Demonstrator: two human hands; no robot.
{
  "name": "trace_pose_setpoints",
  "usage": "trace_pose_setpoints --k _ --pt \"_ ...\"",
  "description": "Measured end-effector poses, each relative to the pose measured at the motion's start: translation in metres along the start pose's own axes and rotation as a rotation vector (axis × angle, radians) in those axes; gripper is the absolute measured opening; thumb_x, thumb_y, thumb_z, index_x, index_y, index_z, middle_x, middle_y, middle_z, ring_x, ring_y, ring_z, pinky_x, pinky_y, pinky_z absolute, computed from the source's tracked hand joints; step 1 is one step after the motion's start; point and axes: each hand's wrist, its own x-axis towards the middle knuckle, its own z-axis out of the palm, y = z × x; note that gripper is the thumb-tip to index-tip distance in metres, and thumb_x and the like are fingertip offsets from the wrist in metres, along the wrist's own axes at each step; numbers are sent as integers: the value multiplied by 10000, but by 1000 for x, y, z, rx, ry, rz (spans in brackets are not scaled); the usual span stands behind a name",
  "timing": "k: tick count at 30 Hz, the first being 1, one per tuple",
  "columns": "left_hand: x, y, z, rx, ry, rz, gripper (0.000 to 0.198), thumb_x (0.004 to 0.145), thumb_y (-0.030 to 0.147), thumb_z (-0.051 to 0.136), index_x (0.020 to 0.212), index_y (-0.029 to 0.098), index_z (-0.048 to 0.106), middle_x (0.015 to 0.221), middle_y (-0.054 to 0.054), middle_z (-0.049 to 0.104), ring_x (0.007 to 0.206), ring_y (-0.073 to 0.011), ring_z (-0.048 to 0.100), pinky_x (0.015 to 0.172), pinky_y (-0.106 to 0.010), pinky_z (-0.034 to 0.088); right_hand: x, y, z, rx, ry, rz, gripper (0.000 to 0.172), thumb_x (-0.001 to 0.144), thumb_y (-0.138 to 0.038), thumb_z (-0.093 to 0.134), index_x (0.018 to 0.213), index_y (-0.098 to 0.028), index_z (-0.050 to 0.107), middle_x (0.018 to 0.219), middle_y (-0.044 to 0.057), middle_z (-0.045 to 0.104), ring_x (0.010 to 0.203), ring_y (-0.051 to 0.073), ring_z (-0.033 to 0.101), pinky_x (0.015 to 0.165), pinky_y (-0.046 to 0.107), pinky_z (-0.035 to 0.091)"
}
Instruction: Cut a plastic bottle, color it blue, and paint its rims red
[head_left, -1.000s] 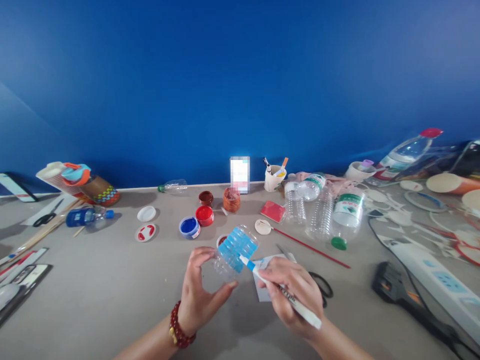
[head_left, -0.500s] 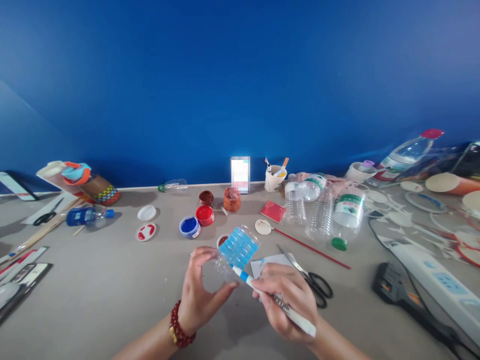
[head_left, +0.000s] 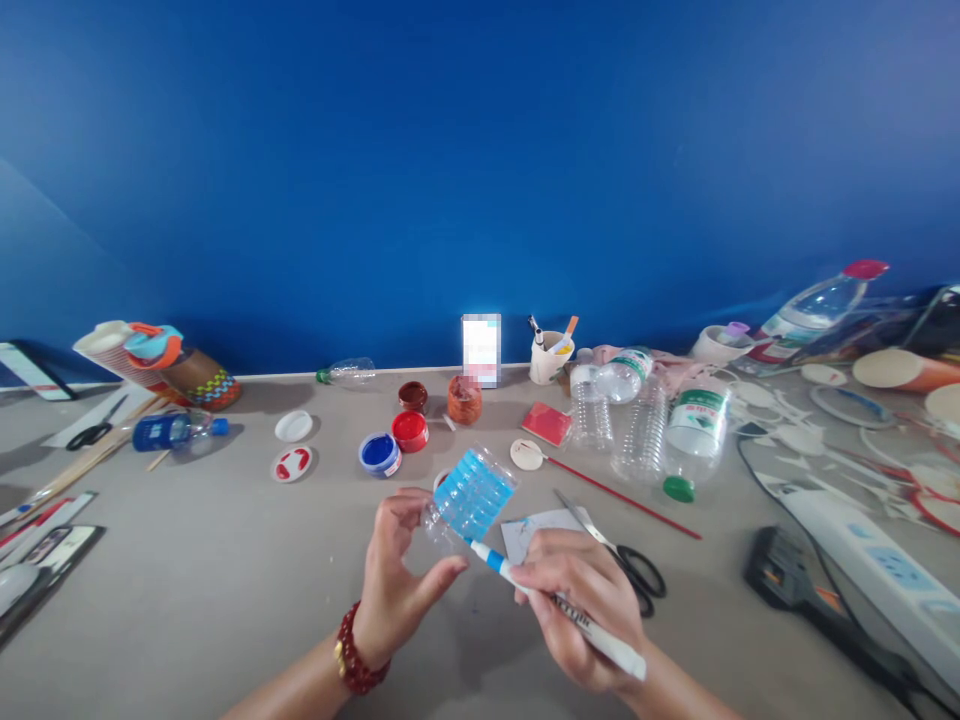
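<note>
My left hand (head_left: 401,575), with a red bead bracelet at the wrist, grips the near end of a clear plastic bottle piece (head_left: 472,497). Blue stripes cover much of the ribbed side of the piece. Between the fingers of my right hand (head_left: 577,605) is a white acrylic marker (head_left: 596,637) with a blue band. Its tip touches the plastic close to the lower edge of the blue area. Under and beside my right hand lie a white paper (head_left: 525,535) and black-handled scissors (head_left: 637,575).
Open paint jars in blue (head_left: 380,455), red (head_left: 409,432) and brown (head_left: 412,396) stand beyond my left hand. A red-handled brush (head_left: 622,495), clear bottles (head_left: 641,435), a black glue gun (head_left: 795,575) and a power strip (head_left: 862,560) lie to the right. A phone (head_left: 481,350) leans against the wall.
The bottle piece has turned slightly in my left hand. My right hand and the marker have shifted a little to the right and down.
</note>
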Motion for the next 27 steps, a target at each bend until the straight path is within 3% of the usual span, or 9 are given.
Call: trace_pose_setpoints --k 6,15,20,27 --pt "3 4 2 -279 -41 -149 433 765 344 803 1104 226 562 1110 -88 627 1026 -242 626 879 -342 511 2 -3 -3 16 -17 17 293 756 -8 498 931 -191 646 568 -3 620 498 143 589 527 268 505" --pt "6 9 2 -534 -60 -359 389 793 509 739 979 192 610 834 -25 653 730 -146 565 674 -239 462 1 -2 -2 26 9 37 280 759 -17 506 915 -207 640 564 -9 611 487 139 573 522 260 484" --pt "3 2 2 -741 -109 -528 407 813 517 714 1045 188 658 938 -66 714 774 -188 648 752 -316 516 3 0 -2 63 -1 39 305 756 -7 500 942 -207 635 571 -7 614 474 134 560 506 252 462" --pt "4 1 6 -961 -133 -622 305 883 434 665 1022 170 729 966 -83 753 876 -238 703 879 -407 549 4 2 -3 49 11 36 281 757 -17 505 917 -210 630 564 -11 614 471 132 564 494 246 469"
